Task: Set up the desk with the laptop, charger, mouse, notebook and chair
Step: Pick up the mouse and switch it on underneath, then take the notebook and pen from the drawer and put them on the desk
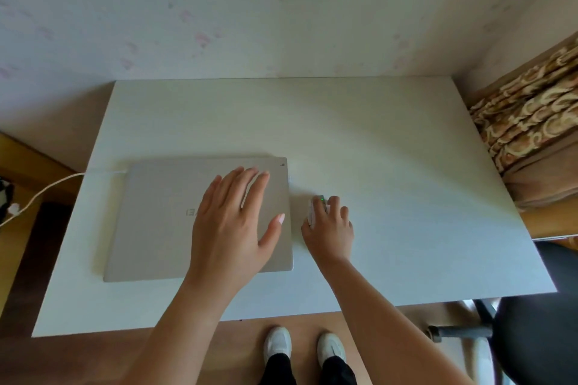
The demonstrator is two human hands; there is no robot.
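Leftmost, white charger cable [47,189] trailing off the desk's left edge, running to the closed laptop's back-left corner; silver laptop [162,222] lid-down on the white desk [391,150], left of centre; left hand [233,222] spread flat, fingers splayed, over the lid's right half, holding nothing; just beside the laptop's right edge, right hand [330,230] curled around a small mouse [316,208] with a green light showing, turned partly on its side; far right, black chair [538,306] off the desk's front corner, well apart from both hands; notebook not visible.
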